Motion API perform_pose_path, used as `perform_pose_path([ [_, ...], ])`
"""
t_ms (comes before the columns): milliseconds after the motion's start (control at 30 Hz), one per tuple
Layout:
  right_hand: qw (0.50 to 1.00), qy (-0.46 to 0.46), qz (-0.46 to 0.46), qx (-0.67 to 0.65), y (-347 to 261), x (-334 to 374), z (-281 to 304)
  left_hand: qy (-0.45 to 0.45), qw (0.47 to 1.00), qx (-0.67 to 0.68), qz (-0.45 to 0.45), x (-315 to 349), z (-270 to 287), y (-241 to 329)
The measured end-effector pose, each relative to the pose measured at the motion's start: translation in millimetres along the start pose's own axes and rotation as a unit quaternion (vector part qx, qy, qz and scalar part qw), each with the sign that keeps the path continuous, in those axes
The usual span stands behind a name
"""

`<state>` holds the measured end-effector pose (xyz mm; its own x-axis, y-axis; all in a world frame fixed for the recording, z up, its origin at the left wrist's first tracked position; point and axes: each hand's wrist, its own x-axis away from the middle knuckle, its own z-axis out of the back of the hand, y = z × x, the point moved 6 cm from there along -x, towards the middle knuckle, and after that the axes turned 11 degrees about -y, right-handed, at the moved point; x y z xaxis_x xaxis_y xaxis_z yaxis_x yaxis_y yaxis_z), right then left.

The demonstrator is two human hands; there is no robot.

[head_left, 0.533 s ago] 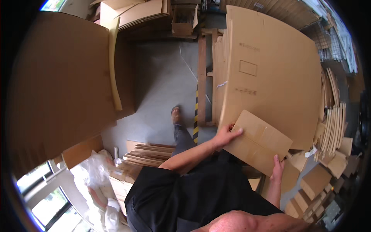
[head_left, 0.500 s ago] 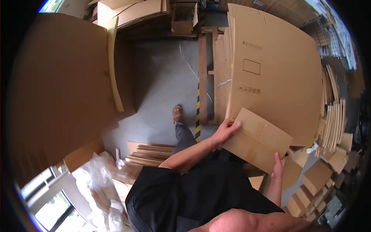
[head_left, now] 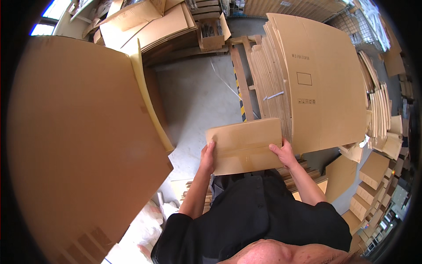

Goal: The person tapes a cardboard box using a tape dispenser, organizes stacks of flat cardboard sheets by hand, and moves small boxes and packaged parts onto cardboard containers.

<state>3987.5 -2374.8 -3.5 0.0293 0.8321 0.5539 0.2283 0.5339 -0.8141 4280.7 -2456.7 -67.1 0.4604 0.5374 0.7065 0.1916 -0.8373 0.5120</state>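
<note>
Between my two hands I carry a closed cardboard box (head_left: 248, 143) in front of my body, with clear-brown tape along its middle seam. My left hand (head_left: 208, 155) grips its left edge, thumb on the upper face and fingers hidden at the side. Around the right edge wraps my right hand (head_left: 283, 152), its thumb lying on the upper face near the seam. Just beyond the box, to the right, rises a tall stack of flattened cartons (head_left: 327, 88) with a printed top sheet.
A very large cardboard carton (head_left: 83, 141) with a yellowish edge strip fills the left side. A wooden pallet (head_left: 243, 79) lies beside the stack, along yellow-black floor tape. Far left are more flat cartons (head_left: 162, 28) and a small open box (head_left: 212, 39). Several boxes (head_left: 372, 169) stand at right.
The box has swung from my right side to in front of me and turned nearly level. Both hands have moved left with it, still holding its edges.
</note>
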Motion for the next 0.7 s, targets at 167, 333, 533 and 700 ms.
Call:
perform_pose_path([
  [167,0.999,-0.028,0.009,0.017,-10,-37,-30,0.040,0.999,0.007,-0.029,13,30,33],
  [333,0.999,-0.041,0.012,-0.002,-35,-70,-38,0.065,0.998,0.003,-0.019,-4,30,60],
  [533,0.997,-0.038,0.015,-0.072,-49,-124,-14,0.084,0.996,-0.044,0.002,-61,11,109],
  [700,0.990,-0.024,-0.024,-0.136,-58,-193,10,0.092,0.989,-0.075,0.083,-138,12,146],
])
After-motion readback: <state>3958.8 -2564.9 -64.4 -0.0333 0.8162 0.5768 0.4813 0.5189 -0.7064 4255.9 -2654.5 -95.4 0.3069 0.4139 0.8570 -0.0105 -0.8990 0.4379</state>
